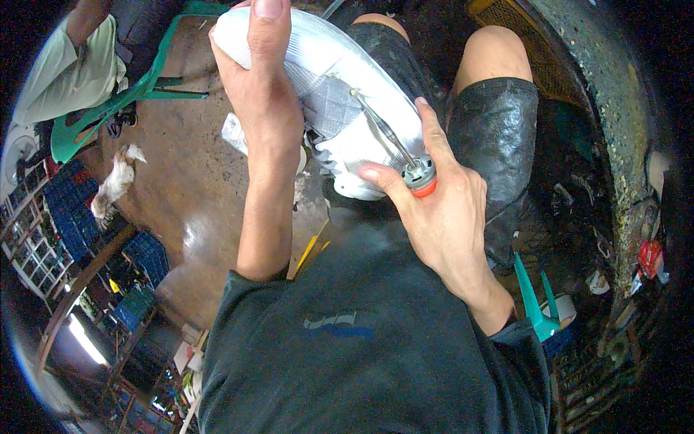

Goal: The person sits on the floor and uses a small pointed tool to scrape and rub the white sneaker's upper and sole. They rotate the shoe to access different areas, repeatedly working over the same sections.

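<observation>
A white sneaker (pixel 379 70) with grey textured panels is held up before me, its side facing the camera. My left hand (pixel 265 97) grips one end, thumb across the near surface and fingers mostly hidden behind. In my right hand (pixel 444 200) is a hand-held tool (pixel 418 172) with a round metal face and an orange band. From it a slender metal shaft (pixel 386 129) reaches across the shoe to a pale tip, which appears to touch a grey panel. My right index finger lies along the shoe's edge; the thumb is close to its lower end.
Dark-covered thighs (pixel 490 146) lie beyond the shoe. At right curves a rough, stained rim (pixel 602 81). A small dog (pixel 116 182) is on the brown floor (pixel 179 141). Another person's pale garment (pixel 76 81) shows beside a green plastic chair (pixel 138 89). Blue crates (pixel 70 190) stand at left.
</observation>
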